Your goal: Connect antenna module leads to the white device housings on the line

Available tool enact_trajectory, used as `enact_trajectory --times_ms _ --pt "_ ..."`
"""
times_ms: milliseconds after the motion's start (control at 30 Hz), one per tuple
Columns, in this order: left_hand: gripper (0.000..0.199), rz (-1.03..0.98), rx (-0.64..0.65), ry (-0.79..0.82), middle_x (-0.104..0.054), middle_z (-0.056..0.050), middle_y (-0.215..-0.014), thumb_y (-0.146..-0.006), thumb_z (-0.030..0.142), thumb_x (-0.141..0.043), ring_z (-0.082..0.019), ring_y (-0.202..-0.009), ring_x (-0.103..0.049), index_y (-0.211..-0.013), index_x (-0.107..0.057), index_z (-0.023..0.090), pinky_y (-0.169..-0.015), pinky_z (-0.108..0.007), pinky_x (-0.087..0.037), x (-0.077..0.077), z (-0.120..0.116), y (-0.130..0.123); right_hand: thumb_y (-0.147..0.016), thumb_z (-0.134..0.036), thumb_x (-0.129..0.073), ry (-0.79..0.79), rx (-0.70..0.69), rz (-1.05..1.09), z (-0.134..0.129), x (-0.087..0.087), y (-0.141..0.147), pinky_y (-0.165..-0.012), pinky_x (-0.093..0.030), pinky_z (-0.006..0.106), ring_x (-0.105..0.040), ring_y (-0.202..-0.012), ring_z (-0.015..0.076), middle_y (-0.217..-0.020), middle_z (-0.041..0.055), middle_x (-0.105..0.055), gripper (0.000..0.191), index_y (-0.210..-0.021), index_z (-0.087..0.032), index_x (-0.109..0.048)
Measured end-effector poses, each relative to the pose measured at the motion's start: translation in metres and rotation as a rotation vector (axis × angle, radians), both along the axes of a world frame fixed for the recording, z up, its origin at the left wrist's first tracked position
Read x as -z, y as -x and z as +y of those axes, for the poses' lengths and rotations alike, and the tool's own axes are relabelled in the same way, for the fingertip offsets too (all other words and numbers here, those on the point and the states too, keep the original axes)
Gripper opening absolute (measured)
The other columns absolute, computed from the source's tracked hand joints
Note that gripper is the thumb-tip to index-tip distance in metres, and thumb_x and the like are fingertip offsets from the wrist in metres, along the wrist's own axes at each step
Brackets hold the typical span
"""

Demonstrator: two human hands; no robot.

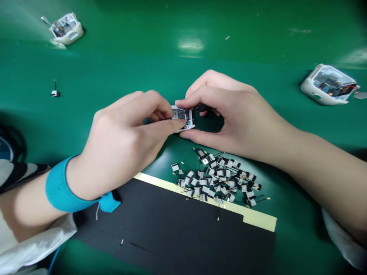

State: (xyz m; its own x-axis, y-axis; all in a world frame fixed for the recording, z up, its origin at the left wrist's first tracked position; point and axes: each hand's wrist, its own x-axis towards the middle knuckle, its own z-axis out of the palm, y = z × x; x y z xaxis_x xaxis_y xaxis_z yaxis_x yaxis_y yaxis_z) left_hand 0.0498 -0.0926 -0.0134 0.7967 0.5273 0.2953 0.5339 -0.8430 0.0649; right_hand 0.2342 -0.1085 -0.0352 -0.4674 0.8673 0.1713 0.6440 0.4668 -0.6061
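A small white housing [189,125] with a circuit board and thin wires inside is held between both hands at the middle. My right hand [226,110] grips its right side, with a finger at the top edge and the thumb at the bottom. My left hand [132,133], with a teal band on the wrist, has its fingers pinched on the housing's left part, over the board. Whatever lies under those left fingertips is hidden. Just below the hands, many small black-and-white parts with thin leads [219,179] lie in a loose pile.
On the green table [143,61], one open white housing [67,30] sits top left and another [328,86] at the right. A single small part [55,93] lies at the left. A black sheet [183,233] with a pale yellow strip [259,219] spans the front.
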Motion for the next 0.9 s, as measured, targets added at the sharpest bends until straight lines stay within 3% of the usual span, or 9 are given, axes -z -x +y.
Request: enact_trajectory --times_ms 367,567,733,900 --pt "0.022 -0.03 -0.082 0.087 -0.057 -0.001 -0.066 -0.082 0.026 -0.047 -0.011 -0.064 -0.053 -0.071 -0.063 0.016 -0.052 -0.023 -0.039 -0.002 -0.001 -0.004 -0.073 -0.038 -0.057 0.017 -0.005 0.032 -0.001 -0.001 -0.001 -0.073 -0.048 0.032 -0.052 -0.088 0.0172 -0.096 0.0037 -0.051 0.032 -0.099 -0.021 -0.052" --pt "0.019 -0.05 -0.126 0.165 -0.056 -0.001 -0.064 -0.081 0.028 -0.05 -0.011 -0.06 -0.051 -0.071 -0.061 0.017 -0.052 -0.024 -0.04 -0.001 0.0 -0.006 -0.087 -0.033 -0.033 -0.004 0.039 0.066 -0.003 -0.005 -0.006 -0.081 -0.045 0.032 -0.05 -0.095 0.0148 -0.096 0.003 -0.05 0.025 -0.096 -0.022 -0.054" --pt "0.017 -0.008 0.062 -0.014 -0.059 -0.004 -0.077 -0.082 0.023 -0.046 -0.017 -0.07 -0.054 -0.081 -0.063 0.02 -0.056 -0.028 -0.042 0.005 0.003 0.0 -0.082 -0.027 -0.046 -0.114 0.151 0.121 -0.012 -0.011 -0.015 -0.08 -0.045 0.028 -0.051 -0.089 0.0129 -0.093 0.0044 -0.05 0.017 -0.088 -0.021 -0.061" --pt "0.022 -0.028 0.083 -0.027 -0.058 -0.006 -0.08 -0.084 0.022 -0.041 -0.019 -0.078 -0.057 -0.085 -0.063 0.019 -0.057 -0.028 -0.046 0.009 0.003 0.004 -0.072 -0.022 -0.06 -0.125 0.262 0.377 -0.021 -0.016 -0.009 -0.066 -0.049 0.025 -0.057 -0.075 0.0114 -0.076 -0.0006 -0.062 0.003 -0.075 -0.021 -0.062"
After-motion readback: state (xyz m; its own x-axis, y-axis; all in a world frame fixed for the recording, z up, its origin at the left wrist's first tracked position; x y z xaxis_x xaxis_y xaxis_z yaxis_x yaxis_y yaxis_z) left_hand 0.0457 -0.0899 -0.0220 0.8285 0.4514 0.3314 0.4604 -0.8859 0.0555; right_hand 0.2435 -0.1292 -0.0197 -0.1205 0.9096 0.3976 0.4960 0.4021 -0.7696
